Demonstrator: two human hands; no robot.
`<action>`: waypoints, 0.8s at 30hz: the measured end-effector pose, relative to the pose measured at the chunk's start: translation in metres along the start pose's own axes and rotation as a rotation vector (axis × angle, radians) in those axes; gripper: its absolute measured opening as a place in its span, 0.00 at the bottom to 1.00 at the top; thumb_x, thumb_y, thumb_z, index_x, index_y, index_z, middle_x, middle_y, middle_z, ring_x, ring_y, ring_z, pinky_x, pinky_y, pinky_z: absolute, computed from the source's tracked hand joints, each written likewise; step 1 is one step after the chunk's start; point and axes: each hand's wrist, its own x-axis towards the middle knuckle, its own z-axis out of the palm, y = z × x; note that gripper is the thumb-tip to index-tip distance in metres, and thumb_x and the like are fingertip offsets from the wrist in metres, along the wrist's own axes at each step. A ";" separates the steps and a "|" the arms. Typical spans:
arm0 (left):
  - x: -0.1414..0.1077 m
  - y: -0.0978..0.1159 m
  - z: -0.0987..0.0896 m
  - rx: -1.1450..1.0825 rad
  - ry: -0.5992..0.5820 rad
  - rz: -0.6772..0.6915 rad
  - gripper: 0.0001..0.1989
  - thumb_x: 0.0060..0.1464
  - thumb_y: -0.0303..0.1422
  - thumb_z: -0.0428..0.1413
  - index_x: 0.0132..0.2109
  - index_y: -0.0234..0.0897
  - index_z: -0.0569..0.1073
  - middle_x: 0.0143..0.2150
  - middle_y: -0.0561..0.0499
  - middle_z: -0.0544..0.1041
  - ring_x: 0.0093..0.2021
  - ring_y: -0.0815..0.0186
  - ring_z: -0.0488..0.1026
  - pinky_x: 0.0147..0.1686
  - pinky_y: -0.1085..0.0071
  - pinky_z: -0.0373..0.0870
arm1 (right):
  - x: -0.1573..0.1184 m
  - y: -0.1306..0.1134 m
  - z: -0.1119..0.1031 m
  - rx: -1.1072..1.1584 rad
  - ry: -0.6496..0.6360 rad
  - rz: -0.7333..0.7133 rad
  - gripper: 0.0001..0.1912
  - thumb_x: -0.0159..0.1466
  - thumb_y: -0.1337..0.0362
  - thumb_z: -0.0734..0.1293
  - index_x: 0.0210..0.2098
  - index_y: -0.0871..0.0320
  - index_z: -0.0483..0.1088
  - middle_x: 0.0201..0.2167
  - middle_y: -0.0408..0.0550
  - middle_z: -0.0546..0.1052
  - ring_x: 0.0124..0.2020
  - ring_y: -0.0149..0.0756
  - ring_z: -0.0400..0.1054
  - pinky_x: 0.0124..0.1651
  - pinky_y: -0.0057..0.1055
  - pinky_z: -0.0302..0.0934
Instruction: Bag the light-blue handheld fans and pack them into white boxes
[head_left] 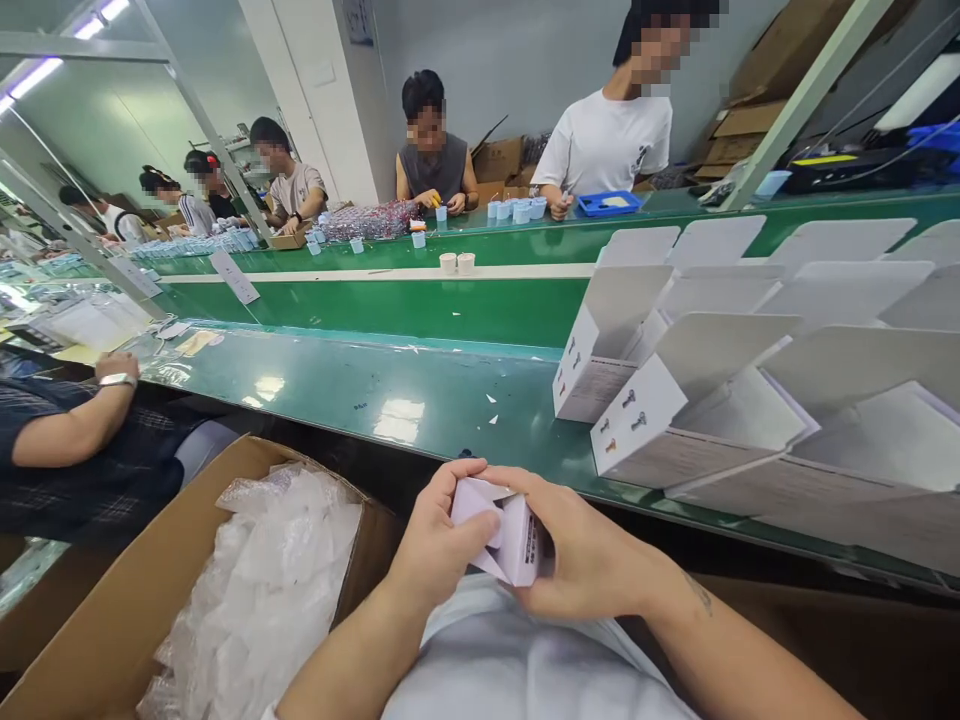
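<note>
A small white cardboard box (517,545) is held between both my hands, just in front of my body and below the bench edge. Its end facing me shows folded flaps, and dark print marks one side. My left hand (442,530) grips it from the left, with the thumb pressing on the flaps. From the right, my right hand (581,550) wraps round the box, fingers over the top and thumb beneath. The inside of the box is mostly hidden.
Several open white boxes (720,450) stand on the green bench (315,380) at right. A carton (247,455) of clear plastic bags (277,540) sits at lower left. Two pale cups (457,263) stand on the conveyor ledge. Co-workers sit opposite; another person's arm (75,420) is at left.
</note>
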 end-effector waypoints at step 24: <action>-0.005 -0.001 -0.020 -0.397 -0.122 0.003 0.29 0.49 0.42 0.67 0.57 0.42 0.69 0.56 0.46 0.73 0.52 0.59 0.72 0.49 0.65 0.70 | 0.002 -0.007 -0.019 -0.019 -0.100 -0.101 0.49 0.49 0.70 0.72 0.66 0.53 0.49 0.60 0.55 0.68 0.55 0.45 0.70 0.54 0.36 0.67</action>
